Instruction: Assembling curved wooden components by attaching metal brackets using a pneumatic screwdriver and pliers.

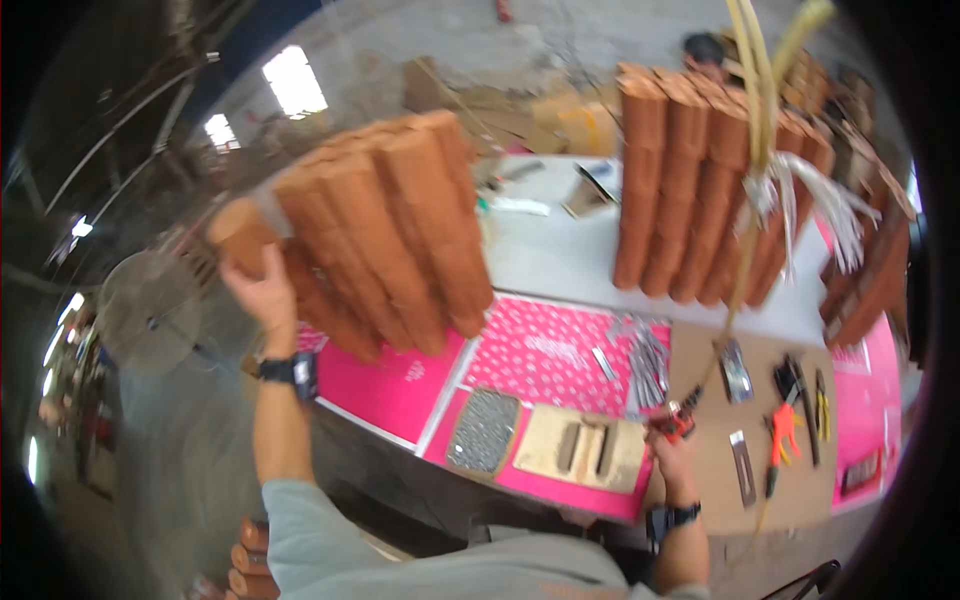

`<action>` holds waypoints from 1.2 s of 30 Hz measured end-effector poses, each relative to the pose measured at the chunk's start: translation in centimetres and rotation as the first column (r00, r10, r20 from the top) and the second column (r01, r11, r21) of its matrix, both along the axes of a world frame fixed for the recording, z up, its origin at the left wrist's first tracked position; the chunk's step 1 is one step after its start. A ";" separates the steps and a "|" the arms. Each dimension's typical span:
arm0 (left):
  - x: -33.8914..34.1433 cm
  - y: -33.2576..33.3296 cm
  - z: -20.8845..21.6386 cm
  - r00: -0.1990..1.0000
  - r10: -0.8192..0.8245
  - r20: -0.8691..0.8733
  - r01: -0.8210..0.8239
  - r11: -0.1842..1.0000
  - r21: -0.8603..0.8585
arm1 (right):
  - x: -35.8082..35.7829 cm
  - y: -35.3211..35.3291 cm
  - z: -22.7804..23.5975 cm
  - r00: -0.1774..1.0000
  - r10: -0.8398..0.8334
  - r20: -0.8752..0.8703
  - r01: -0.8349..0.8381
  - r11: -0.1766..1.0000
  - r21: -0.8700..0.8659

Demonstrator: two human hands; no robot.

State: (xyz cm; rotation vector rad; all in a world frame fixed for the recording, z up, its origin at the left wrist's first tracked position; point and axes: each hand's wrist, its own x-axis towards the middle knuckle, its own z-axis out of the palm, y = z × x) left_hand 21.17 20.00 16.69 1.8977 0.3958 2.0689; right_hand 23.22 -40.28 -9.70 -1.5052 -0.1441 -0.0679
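My left hand [262, 292] grips a brown, log-shaped piece [240, 228] at the left edge of a standing stack of such pieces [375, 225]. The thumb lies across its near side, and some fingers are hidden behind it. Farther right, my right hand [672, 452] is closed on a red-and-black power screwdriver [676, 424] just above the table's near side. A thin line or cord rises from near the tool toward the hanging yellowish hoses [762, 90]. Beside that hand lies a pale wooden block with two slots [583, 447].
A second brown stack [690, 190] stands on the table at the back right. Near me are a tray of small grey screws [484, 430], a heap of metal strips [648, 368] and an orange-handled tool [782, 436]. Another person [704, 52] is partly visible behind the right stack.
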 end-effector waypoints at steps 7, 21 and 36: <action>-8.4 -16.5 -3.3 0.513 -0.848 0.136 0.771 0.385 -0.507 | 0.9 2.1 3.2 0.995 0.089 -0.036 -0.088 0.996 0.007; 1.8 -30.4 -21.9 -0.448 -0.889 -0.097 0.055 0.081 -0.995 | -0.1 1.3 4.0 0.993 0.116 0.008 -0.116 0.988 0.105; 6.7 -32.6 -21.4 -0.670 -0.663 -0.333 0.150 0.319 -0.936 | 0.8 1.5 3.9 0.988 0.155 -0.025 -0.151 0.983 0.105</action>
